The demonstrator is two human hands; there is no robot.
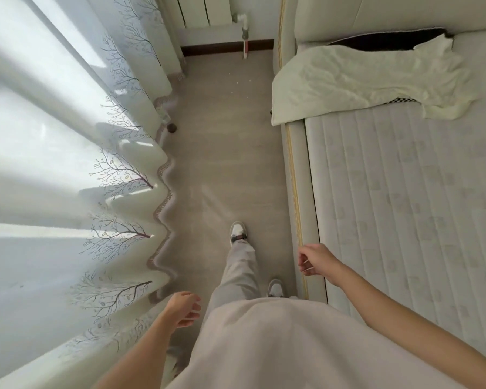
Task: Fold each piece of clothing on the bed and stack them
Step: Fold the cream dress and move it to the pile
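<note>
A crumpled cream-white garment (371, 80) lies spread over the head end of the bed, partly hanging past the bed's left side. A bit of black-and-white checkered cloth (401, 100) peeks out under it, and dark fabric (387, 40) shows behind it by the headboard. The quilted white mattress (404, 192) fills the right side. My left hand (184, 307) hangs over the floor with loosely curled fingers, holding nothing. My right hand (314, 259) hovers at the bed's padded edge, fingers loosely curled and holding nothing.
I stand in a narrow aisle of beige floor (225, 153) between the bed and a sheer curtain (96, 178) with tree patterns. A radiator (205, 9) and pipe stand at the far wall. A small dark round object (171, 127) sits by the curtain hem.
</note>
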